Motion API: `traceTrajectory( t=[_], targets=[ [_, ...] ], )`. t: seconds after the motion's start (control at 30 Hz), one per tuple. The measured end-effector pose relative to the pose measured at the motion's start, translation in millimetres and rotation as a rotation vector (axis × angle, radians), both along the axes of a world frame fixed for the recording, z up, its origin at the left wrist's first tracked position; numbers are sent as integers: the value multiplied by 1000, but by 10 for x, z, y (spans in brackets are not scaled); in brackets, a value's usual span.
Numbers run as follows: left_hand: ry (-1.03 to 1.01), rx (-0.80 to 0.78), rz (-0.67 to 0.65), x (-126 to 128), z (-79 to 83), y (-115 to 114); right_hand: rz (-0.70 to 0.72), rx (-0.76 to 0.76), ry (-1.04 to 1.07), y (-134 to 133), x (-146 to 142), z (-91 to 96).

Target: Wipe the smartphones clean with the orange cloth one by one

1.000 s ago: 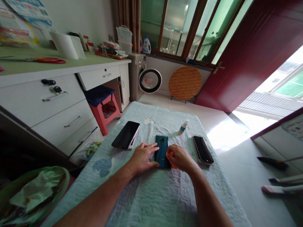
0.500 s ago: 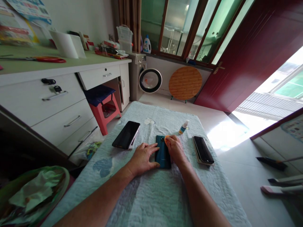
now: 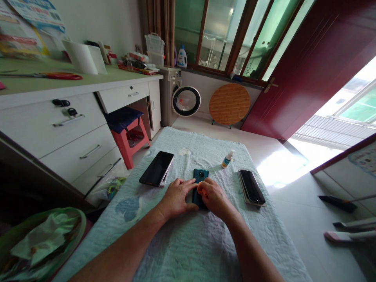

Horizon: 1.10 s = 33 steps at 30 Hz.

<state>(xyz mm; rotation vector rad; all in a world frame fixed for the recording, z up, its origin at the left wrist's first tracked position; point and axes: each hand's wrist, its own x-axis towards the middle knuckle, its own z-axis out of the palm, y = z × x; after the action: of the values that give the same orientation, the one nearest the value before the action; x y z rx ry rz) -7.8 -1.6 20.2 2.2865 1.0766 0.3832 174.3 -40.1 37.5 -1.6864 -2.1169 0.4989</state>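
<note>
A dark teal smartphone (image 3: 201, 173) lies back up on the cloth-covered table, its camera block at the far end. My left hand (image 3: 177, 197) holds it by the left edge, fingers on the back and thumb near the close end. In my right hand (image 3: 213, 196) a small orange wiping cloth (image 3: 199, 187) is pinched against the middle of the phone's back; most of the cloth is hidden by the fingers. To the left rests a black-screened phone (image 3: 158, 168) on a pale item, and to the right another dark phone (image 3: 253, 187). A small spray bottle (image 3: 228, 159) stands beyond my right hand.
A light blue quilted cloth (image 3: 188, 246) covers the table. Left are a white drawer desk (image 3: 79, 137), a red stool (image 3: 131, 137) and a green-rimmed bin (image 3: 84, 219). Behind stand a washing machine with its door (image 3: 186, 100) open and a round wooden tabletop (image 3: 229, 103).
My right hand has moved the orange cloth left and closer to me, from the phone's far right side to its middle. My left hand has stayed at the phone's edge.
</note>
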Motion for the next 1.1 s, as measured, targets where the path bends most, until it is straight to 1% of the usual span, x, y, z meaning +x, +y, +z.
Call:
traceTrajectory(
  t=[0.13, 0.2, 0.27, 0.33, 0.5, 0.6, 0.77, 0.93, 1.03, 1.1],
  targets=[
    [0, -4, -1, 3, -5, 4, 69, -124, 19, -82, 81, 93],
    [0, -3, 2, 6, -6, 3, 66, -184, 13, -96, 126, 118],
    [2, -5, 10, 10, -2, 1, 27, -196, 7, -87, 164, 110],
    [6, -6, 16, 16, 3, -2, -21, -151, 12, -52, 194, 66],
    [2, 8, 15, 25, 7, -4, -101, 23, 74, 93, 252, -118],
    [-2, 0, 17, 24, 11, -8, -166, 77, 66, 160, 293, -194],
    [-9, 4, 12, 22, -2, -6, -246, 61, 12, 178, 354, -220],
    [-4, 18, 12, 16, -9, -1, -253, 27, -41, 123, 399, -193],
    [-9, 33, 14, 21, 6, -10, -249, 43, -48, 95, 422, -178],
    [-27, 45, 27, 33, 15, -19, -272, 83, -40, 86, 430, -166]
  ],
)
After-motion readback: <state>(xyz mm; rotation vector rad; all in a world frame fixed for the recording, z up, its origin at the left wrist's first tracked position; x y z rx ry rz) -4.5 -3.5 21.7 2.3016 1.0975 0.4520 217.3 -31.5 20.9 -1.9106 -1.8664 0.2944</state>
